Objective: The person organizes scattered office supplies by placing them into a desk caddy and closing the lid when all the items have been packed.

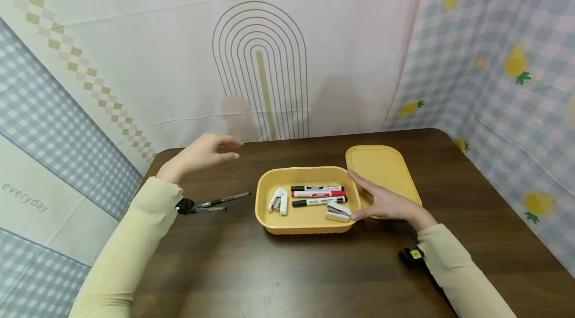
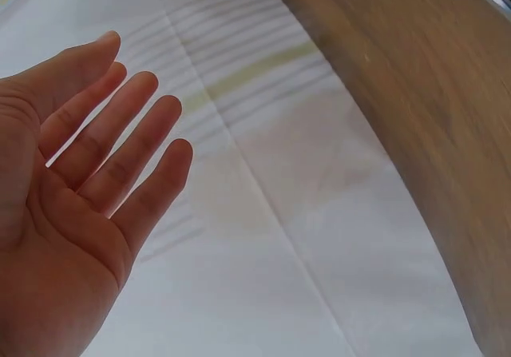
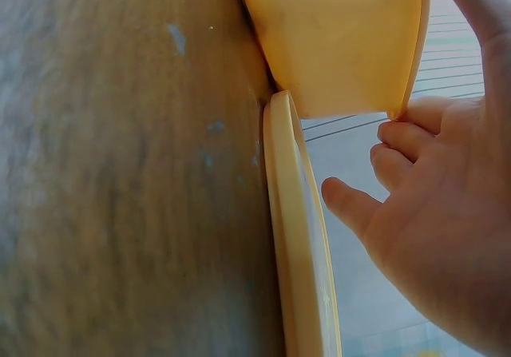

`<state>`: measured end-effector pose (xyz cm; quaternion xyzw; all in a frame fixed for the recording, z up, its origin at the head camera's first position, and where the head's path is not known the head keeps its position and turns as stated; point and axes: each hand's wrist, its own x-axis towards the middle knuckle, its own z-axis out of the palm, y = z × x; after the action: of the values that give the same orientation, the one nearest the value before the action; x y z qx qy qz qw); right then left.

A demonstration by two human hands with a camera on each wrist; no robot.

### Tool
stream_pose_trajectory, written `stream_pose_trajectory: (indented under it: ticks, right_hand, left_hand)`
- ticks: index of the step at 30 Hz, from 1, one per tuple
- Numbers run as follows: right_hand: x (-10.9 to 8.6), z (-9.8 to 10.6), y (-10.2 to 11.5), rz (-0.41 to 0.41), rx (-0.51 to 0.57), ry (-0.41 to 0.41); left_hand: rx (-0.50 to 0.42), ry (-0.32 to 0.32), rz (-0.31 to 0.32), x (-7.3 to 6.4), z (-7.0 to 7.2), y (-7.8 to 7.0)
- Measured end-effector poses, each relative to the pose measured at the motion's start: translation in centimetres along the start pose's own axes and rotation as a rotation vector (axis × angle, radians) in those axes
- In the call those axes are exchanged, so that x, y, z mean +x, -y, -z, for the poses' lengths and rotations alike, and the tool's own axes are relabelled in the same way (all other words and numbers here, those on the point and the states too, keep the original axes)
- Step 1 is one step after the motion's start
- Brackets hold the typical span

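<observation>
Plainly, you had your right hand [image 1: 387, 202] stretched wide, fingertips touching the right-hand rim of the yellow box [image 1: 310, 230], the thumb just beside a small stapler [image 1: 338, 215]. That box stood on the table [image 1: 269, 278] and held this stapler, a white stapler [image 1: 283, 203] nearer its left end, a red marker [image 1: 318, 193] and two black markers [image 1: 319, 201]. Your left hand [image 1: 204, 155] hung relaxed above the table, beyond two pens [image 1: 231, 198]; the yellow lid [image 1: 382, 165] lay right of the box.
</observation>
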<state>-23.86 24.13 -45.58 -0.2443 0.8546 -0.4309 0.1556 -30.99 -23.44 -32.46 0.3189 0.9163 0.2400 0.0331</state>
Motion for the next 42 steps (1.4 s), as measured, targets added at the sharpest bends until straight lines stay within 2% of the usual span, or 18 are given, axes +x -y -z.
stream_pose_trajectory:
  ticks: [10, 19, 27, 35, 42]
  right_hand:
    - [0.0, 0.0, 0.0, 0.004, -0.006, -0.001]
    - [0.2, 0.1, 0.1, 0.003, -0.017, 0.000]
    - [0.0, 0.0, 0.1, -0.015, -0.004, 0.003]
    - [-0.4, -0.1, -0.2, -0.023, 0.010, 0.000]
    - [-0.2, -0.1, -0.2, -0.018, 0.017, 0.001]
  left_hand:
    - [-0.016, -0.072, 0.051, -4.8, 1.7, 1.1]
    - [-0.059, -0.124, 0.150, -8.2, 1.6, 2.3]
    - [-0.062, -0.142, 0.204, -10.1, 1.1, 3.1]
    - [-0.075, -0.155, 0.236, -11.3, 0.4, 3.7]
    - [-0.064, -0.192, 0.269, -12.7, -0.3, 4.5]
